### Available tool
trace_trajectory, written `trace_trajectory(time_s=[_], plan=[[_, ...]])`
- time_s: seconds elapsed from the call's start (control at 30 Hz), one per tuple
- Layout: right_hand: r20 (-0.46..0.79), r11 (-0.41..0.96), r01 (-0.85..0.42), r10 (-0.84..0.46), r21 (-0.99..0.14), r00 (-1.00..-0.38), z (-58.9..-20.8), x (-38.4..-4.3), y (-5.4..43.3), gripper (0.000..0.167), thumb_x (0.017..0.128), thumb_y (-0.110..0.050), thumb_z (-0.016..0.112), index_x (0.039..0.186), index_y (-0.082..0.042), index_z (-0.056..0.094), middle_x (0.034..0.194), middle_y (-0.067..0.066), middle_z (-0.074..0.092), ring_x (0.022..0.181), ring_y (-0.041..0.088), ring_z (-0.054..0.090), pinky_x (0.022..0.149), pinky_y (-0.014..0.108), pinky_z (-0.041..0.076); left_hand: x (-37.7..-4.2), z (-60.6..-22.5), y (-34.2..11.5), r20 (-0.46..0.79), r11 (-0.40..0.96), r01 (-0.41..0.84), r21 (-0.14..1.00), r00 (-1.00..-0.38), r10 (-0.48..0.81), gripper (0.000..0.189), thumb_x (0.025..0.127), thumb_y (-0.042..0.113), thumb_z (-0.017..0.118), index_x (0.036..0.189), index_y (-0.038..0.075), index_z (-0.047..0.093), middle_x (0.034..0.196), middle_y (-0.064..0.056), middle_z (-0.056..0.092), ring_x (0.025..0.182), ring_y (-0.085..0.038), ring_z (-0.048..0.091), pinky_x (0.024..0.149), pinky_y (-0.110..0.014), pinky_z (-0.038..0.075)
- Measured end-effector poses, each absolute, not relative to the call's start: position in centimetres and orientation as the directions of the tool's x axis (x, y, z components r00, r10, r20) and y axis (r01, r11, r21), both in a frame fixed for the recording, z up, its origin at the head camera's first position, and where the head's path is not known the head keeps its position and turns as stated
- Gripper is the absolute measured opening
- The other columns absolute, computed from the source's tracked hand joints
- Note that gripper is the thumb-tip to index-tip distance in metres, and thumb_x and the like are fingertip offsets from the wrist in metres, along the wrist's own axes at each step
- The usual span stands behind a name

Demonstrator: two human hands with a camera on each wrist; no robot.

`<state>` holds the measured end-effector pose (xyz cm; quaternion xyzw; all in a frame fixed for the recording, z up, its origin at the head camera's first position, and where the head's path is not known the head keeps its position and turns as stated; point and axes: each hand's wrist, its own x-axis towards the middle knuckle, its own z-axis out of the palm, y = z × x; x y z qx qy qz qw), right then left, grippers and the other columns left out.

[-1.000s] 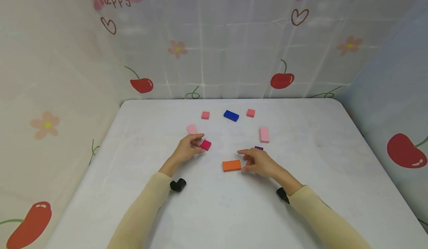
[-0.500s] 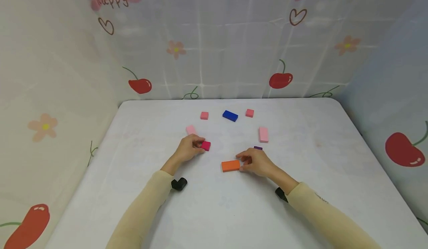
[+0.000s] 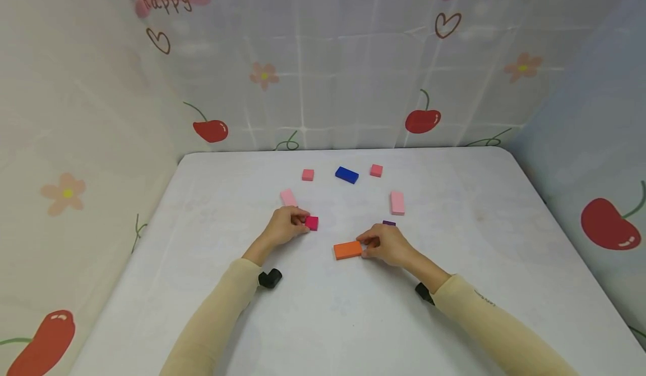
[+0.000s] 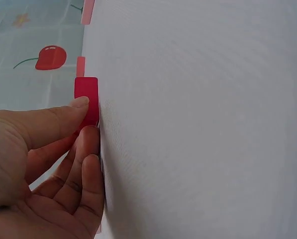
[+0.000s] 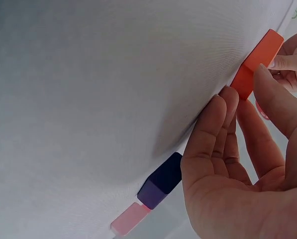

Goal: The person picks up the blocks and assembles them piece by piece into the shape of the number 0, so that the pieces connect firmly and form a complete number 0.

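White cloth covers the table [image 3: 202,286], walled by cherry-print sheeting. Nearest the viewer, the right hand [image 3: 387,245] pinches the right end of the orange block [image 3: 348,250] between thumb and fingertips; the block lies flat at 9 o'clock from that hand, its long axis running roughly left to right. A purple block [image 3: 389,223] sits just beyond the same hand at 12 o'clock. The left hand [image 3: 285,226] grips the magenta block [image 3: 312,223], which lies at its 3 o'clock on the cloth, thumb and forefinger closed on it. Farther out lie two pale pink bars [image 3: 288,197] [image 3: 397,202], then, at the far edge, two small pink squares [image 3: 308,174] [image 3: 375,170] flanking a blue block [image 3: 346,174]. No containers are present.
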<state>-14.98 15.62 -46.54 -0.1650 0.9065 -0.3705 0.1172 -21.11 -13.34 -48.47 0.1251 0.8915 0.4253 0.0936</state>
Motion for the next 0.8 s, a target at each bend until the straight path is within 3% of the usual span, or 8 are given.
trace_trajectory(time_s=[0.8], plan=[[-0.095,0.704,-0.218,-0.377,-0.676,-0.921,-46.5,-14.1,15.2,0.029,0.079,-0.007,0.079,0.108,-0.003,0.074,0.086,0.001,0.066,0.077,0.011,0.056,0.068,0.021,0.048,-17.9,-47.3,-12.3,-0.126,0.660,0.153,0.736,-0.926,0.355,0.027,0.078,0.008,0.081,0.103,0.004,0.072,0.077,-0.001,0.062,0.069,-0.013,0.054,0.064,-0.023,0.046]])
